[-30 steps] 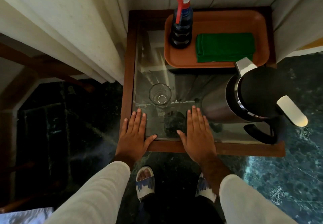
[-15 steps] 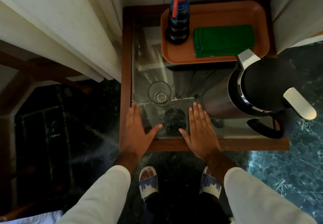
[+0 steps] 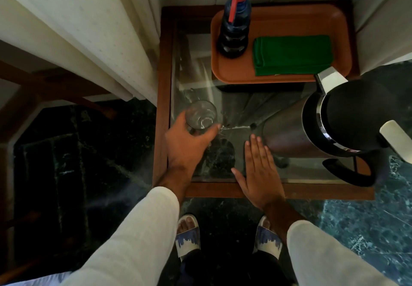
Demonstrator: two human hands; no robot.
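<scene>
Surface: a small wood-framed side table [image 3: 163, 89] with a clear glass top, set in a corner against a pale curtain [image 3: 93, 31], over a dark green marbled floor [image 3: 367, 230].

Position of the work piece: the drinking glass [image 3: 201, 113] stands at the left of the top, near the left rail. It looks empty. You cannot tell from this angle whether its base is on the top or just off it.

Your left hand [image 3: 187, 148] grips the glass low down. The thumb curls round its near right side and the other fingers wrap the left and far side.

Your right hand [image 3: 259, 170] lies palm down across the front of the top. Its fingers are straight and pressed together, the thumb is spread to the left, and the fingertips sit just beside the body of the kettle [image 3: 347, 127]. It holds nothing.

At the back: an orange tray [image 3: 281, 23] carrying a spray bottle [image 3: 234, 33] and a folded green cloth [image 3: 292, 54], both untouched.

Step, as judged: the grasp on the glass is made and the lift is not yet evident. The bottle and cloth suggest you are clearing the top for wiping, though filling from the kettle is also possible.

Next move, as judged:
- Lift the glass straight up before moving it sideways, since a thin glass wall against a glass top can chip.
- Keep the grip low and firm.
- Mind the kettle's bulk to the right.
</scene>
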